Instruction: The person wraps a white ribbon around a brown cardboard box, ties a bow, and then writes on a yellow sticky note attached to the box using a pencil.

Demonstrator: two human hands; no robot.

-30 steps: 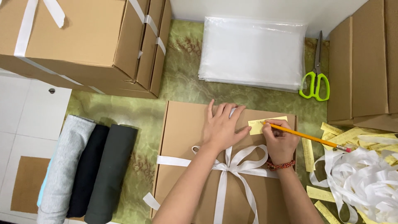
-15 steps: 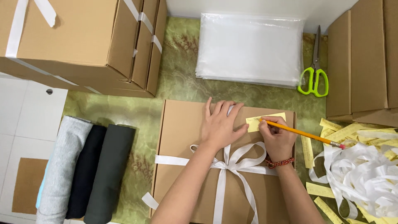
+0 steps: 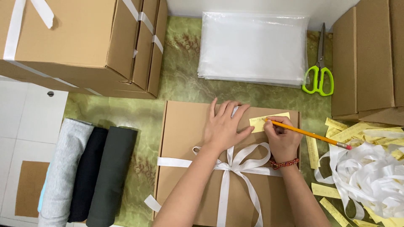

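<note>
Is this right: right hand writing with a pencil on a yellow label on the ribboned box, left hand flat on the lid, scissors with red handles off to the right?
One detail is wrong: the scissors have green handles, not red, as the head view shows. The rest holds: the right hand writes with the pencil on the yellow label on the ribboned box, with the left hand flat on the lid.

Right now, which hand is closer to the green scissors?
Right. The right hand holds a pencil below and left of the scissors; the left hand lies flat on the box, farther left.
</note>
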